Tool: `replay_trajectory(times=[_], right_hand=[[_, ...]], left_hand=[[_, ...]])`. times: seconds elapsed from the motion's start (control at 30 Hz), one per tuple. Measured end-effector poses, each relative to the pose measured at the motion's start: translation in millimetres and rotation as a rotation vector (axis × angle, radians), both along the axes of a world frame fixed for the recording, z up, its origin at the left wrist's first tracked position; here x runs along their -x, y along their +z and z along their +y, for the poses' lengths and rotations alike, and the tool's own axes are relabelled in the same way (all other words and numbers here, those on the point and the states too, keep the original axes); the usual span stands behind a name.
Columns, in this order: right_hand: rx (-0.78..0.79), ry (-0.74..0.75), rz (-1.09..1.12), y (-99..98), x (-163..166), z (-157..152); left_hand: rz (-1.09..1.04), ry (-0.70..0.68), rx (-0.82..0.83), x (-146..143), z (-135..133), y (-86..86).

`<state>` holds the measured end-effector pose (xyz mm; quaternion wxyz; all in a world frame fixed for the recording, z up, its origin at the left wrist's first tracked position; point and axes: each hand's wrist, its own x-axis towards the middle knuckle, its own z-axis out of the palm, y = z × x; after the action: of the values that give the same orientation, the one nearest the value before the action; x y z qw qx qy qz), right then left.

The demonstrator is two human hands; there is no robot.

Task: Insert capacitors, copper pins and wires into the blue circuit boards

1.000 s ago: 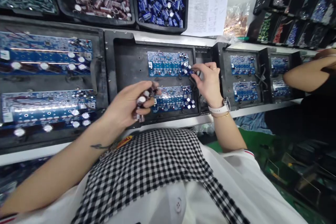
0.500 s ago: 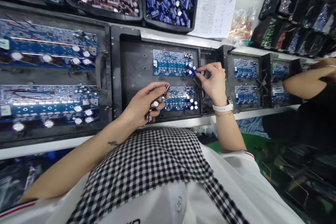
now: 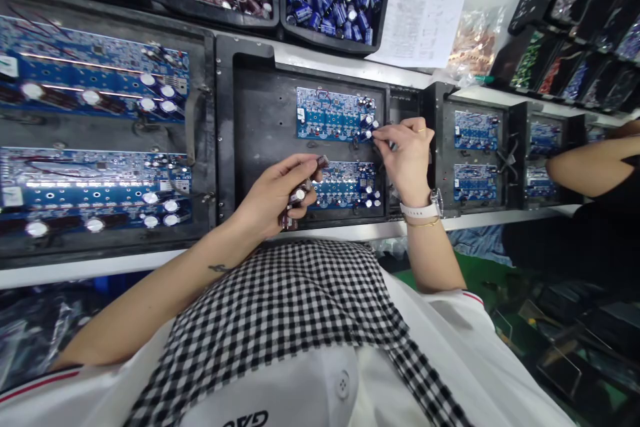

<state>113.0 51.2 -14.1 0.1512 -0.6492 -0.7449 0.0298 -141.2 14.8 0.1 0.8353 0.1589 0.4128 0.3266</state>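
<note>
— Black carrier tray (image 3: 260,140) on the bench: who holds what?
— Right hand (image 3: 407,160) pinches a capacitor (image 3: 371,135) at the upper board (image 3: 330,113)'s right edge; left hand (image 3: 275,193) is closed round maroon capacitors (image 3: 299,196). Best pressed straight down, leads aligned.

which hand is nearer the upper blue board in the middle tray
Right. The right hand touches the right edge of the upper blue board; the left hand is below it, holding capacitors.
</note>
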Motion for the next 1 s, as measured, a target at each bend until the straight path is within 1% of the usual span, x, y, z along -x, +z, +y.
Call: replay_trajectory(times=[0.07, 0.1, 0.17, 0.2, 0.23, 0.27, 0.33, 0.4, 0.5, 0.57, 0.67, 0.83, 1.0], right_hand=[[0.011, 0.040, 0.039, 16.8, 14.6, -10.5], [0.032, 0.096, 0.083, 27.0, 23.9, -17.2], [0.110, 0.279, 0.199, 45.9, 43.4, -29.8], [0.146, 0.362, 0.236, 52.2, 51.6, -33.9], [0.164, 0.407, 0.245, 55.4, 57.7, -35.4], [0.156, 0.402, 0.219, 55.1, 61.1, -33.9], [0.103, 0.303, 0.100, 44.7, 59.9, -22.7], [0.079, 0.241, -0.020, 26.8, 51.8, -5.0], [0.105, 0.255, -0.093, 2.5, 40.0, 17.6], [0.115, 0.252, -0.102, -5.6, 36.9, 24.6], [0.123, 0.256, -0.118, -6.7, 37.4, 26.5], [0.125, 0.283, -0.141, -3.8, 38.8, 27.8], [0.099, 0.295, -0.173, -11.5, 35.6, 32.6]], left_hand=[[-0.022, -0.016, 0.026, -0.3, 0.1, 0.0], [-0.039, -0.031, 0.042, -0.9, 0.2, 0.2], [-0.082, -0.069, 0.072, -3.0, 0.6, 1.5], [-0.104, -0.087, 0.088, -4.2, 0.8, 2.5], [-0.124, -0.105, 0.109, -5.3, 1.0, 3.6], [-0.138, -0.115, 0.137, -5.9, 1.3, 4.8], [-0.160, -0.115, 0.198, -5.6, 1.4, 6.7], [-0.191, -0.094, 0.248, -3.2, 0.9, 7.6], [-0.246, -0.076, 0.279, 2.3, -1.3, 6.5], [-0.265, -0.080, 0.261, 5.7, -3.2, 4.7], [-0.270, -0.072, 0.216, 9.2, -5.0, 2.3], [-0.211, -0.035, 0.198, 11.1, -3.3, 3.0], [-0.234, 0.025, 0.193, 9.6, 0.1, 2.4]])
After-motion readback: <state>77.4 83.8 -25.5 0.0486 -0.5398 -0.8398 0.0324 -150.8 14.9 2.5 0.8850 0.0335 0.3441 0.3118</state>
